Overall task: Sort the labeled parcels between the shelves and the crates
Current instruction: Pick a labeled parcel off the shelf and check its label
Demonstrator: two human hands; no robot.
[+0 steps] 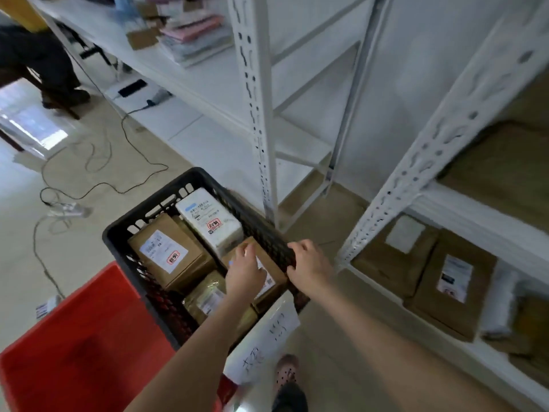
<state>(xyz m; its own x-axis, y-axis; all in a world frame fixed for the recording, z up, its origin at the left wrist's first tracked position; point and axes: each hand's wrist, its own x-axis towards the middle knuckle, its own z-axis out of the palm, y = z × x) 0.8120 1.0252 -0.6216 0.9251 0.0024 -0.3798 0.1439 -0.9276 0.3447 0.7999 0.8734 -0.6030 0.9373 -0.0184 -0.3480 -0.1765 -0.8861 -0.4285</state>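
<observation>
A stockroom: metal shelving [252, 93], labelled parcels [451, 281], plastic crates [190, 185]

Your left hand [245, 275] covers most of the brown parcel [277, 276] under it, label included; whether it grips or merely rests there is unclear. Print on the labels [165, 254] just beyond your hands is too blurred to read. The red crate [74, 337], left of your left hand, is cut off at the lower edge. The shelf parcels [427, 292] right of your right hand [309, 267] are smeared.

Both bare forearms reach forward and down, side by side. The left hand [245, 273] lies palm down, fingers bent on a brown parcel [277, 273]. The right hand [310, 267] curls its fingers over the rim of the black crate [193, 173].
</observation>
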